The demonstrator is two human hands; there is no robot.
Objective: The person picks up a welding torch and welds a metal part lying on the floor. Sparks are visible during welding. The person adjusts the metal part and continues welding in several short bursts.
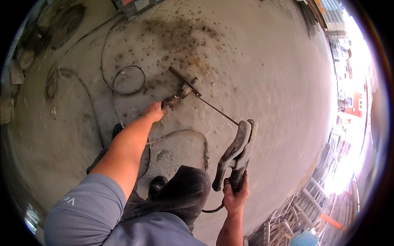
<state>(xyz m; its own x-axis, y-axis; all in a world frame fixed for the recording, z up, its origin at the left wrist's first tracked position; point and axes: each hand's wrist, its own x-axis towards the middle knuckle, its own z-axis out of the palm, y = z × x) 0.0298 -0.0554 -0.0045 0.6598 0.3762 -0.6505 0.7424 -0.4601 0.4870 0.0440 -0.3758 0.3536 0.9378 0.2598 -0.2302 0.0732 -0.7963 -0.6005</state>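
My right hand [236, 196] is wrapped around the dark handle of a welding electrode holder [239, 149], whose grey jaws point away from me. A thin welding rod [219, 110] sticks out of the jaws and slants up to the left. Its far end meets or overlaps a flat dark metal bar [179, 76]; I cannot tell if they touch. My left hand [154, 111] is closed on the near end of a crusty, rusted metal piece [176, 99]. That piece reaches to the flat bar and seems joined to it. My left fingers are partly hidden.
Cables [130, 82] lie looped on the dusty concrete floor [279, 90]. Another cable [193, 131] curves in front of my knee. Dark spots and burn marks cover the floor ahead. A boxy machine [137, 6] stands at the far edge, and stacked metal frames [301, 209] lie at lower right.
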